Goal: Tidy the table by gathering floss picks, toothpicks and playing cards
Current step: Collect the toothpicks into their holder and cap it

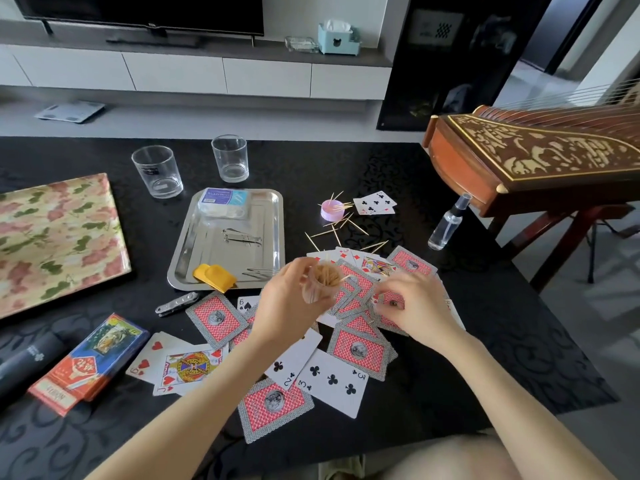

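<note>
A: What is held?
B: Over the near playing cards (332, 382), the toothpick jar (322, 282) is gripped by the left hand (284, 306). The right hand (419, 306) is curled onto the cards (a pinch cannot be told).
A: Done well how?
B: The jar is best kept upright, and the far loose toothpicks (337, 232) fed in 1 cluster at a time.

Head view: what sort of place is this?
Most likely a home living room: a TV on a low white cabinet, a tissue box on it too, and a dark coffee table strewn with playing cards.
</note>
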{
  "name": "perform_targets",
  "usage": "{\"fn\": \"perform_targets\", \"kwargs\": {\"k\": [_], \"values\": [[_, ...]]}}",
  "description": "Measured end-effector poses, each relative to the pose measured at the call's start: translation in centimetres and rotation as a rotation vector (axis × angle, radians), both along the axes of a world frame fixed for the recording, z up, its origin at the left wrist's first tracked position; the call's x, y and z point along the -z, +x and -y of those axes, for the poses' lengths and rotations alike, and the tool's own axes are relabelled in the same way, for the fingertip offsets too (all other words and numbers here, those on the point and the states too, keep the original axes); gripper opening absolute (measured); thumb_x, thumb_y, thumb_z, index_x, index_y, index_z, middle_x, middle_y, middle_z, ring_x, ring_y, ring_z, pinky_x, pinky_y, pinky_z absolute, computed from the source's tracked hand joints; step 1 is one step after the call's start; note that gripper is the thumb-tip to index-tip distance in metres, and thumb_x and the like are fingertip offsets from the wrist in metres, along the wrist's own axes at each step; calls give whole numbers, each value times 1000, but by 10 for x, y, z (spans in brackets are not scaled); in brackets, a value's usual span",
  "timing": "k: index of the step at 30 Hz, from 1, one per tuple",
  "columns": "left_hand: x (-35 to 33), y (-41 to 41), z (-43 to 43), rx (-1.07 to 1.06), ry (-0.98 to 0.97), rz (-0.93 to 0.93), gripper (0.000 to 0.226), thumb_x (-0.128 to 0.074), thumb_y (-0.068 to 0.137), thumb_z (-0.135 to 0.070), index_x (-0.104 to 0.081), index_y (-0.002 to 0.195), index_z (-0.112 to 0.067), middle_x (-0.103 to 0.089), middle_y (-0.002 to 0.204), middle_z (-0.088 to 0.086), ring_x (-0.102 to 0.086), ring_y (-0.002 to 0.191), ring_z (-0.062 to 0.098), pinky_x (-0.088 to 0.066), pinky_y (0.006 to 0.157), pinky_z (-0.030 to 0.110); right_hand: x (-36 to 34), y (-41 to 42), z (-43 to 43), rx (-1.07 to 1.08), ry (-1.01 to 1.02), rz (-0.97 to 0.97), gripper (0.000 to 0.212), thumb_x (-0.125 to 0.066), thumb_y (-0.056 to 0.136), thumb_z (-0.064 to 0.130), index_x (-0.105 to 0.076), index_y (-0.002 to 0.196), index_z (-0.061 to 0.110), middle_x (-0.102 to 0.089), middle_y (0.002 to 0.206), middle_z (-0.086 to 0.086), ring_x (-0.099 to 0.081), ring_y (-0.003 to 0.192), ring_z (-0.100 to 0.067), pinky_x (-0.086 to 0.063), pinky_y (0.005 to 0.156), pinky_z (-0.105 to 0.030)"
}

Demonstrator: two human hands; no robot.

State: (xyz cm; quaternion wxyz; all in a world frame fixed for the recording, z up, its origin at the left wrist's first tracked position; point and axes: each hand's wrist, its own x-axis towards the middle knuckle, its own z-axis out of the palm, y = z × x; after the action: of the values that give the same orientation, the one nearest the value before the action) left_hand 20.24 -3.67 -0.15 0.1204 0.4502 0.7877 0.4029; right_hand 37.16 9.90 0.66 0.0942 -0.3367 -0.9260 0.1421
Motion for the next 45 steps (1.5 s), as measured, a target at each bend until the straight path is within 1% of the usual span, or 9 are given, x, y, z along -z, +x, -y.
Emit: {"fn": "perform_targets", "kwargs": {"k": [3, 11, 16, 20, 24, 28, 38, 41, 45], "values": [[-1, -4, 1, -17, 5, 6, 63, -80, 69, -33, -51, 124, -22, -62, 115, -3, -58, 93, 10, -51, 74, 23, 13, 3, -5, -84, -7, 168, 35, -68, 77, 50, -65, 108, 33, -54, 109, 14, -43, 106, -11, -35, 90, -28], [7, -8, 6, -6, -30, -9, 63, -80, 70, -32, -51, 126, -21, -61, 116, -3, -57, 99, 11, -48, 77, 20, 22, -8, -2, -297, 209, 226, 15, -57, 90, 32, -66, 94, 21, -52, 98, 6, -44, 98, -13, -39, 88, -29], [15, -4, 14, 58, -42, 1, 58, -79, 71, -29, -51, 122, -20, -61, 115, -2, -58, 102, 14, -51, 76, 21, 29, -16, 6, -407, 436, 240, 20, -80, 58, 10, -61, 62, 11, -57, 72, -3, -54, 66, -17, -49, 60, -31], [14, 1, 15, 52, 8, 76, 56, -79, 71, -27, -51, 119, -21, -61, 112, -5, -58, 100, 11, -54, 80, 27, 29, -19, 8, -254, 222, -82, 9, -65, 82, 18, -62, 81, 10, -57, 86, 0, -54, 80, -15, -50, 70, -26], [17, 11, 13, 83, 97, 252, 53, -80, 71, -25, -49, 114, -24, -61, 106, -13, -59, 98, 3, -54, 80, 22, -2, -24, 29, 115, -420, -652, 12, -52, 94, 22, -58, 94, 12, -52, 76, 5, -49, 65, 0, -44, 59, -15], [26, 16, 12, 139, 41, 209, 69, -79, 71, -23, -42, 129, -28, -58, 109, -11, -58, 102, 6, -53, 84, 22, -14, -35, 51, 58, -414, -776, 7, -52, 95, 14, -56, 92, 10, -51, 72, 8, -49, 63, 2, -42, 58, -12], [23, 7, 5, 214, 66, 98, 80, -78, 72, -27, -32, 135, -42, -53, 105, -9, -52, 94, 6, -50, 83, 27, 7, -42, 50, -100, 50, -467, 19, -52, 84, 32, -65, 81, 18, -52, 84, 12, -47, 83, -4, -39, 71, -11], [21, 4, 2, 235, 38, 49, 77, -75, 77, -28, -28, 134, -47, -50, 115, -8, -51, 103, 8, -49, 88, 26, 6, -34, 28, 92, -177, -570, 13, -57, 90, 26, -68, 93, 18, -57, 93, 13, -54, 94, -6, -42, 80, -13], [21, -2, -5, 207, 7, -1, 63, -74, 78, -29, -47, 135, -28, -52, 120, -5, -56, 105, 14, -52, 90, 34, 23, -16, -32, 393, 43, -90, 32, -65, 87, 28, -62, 115, 14, -59, 115, -3, -50, 107, -23, -42, 86, -29]]}}
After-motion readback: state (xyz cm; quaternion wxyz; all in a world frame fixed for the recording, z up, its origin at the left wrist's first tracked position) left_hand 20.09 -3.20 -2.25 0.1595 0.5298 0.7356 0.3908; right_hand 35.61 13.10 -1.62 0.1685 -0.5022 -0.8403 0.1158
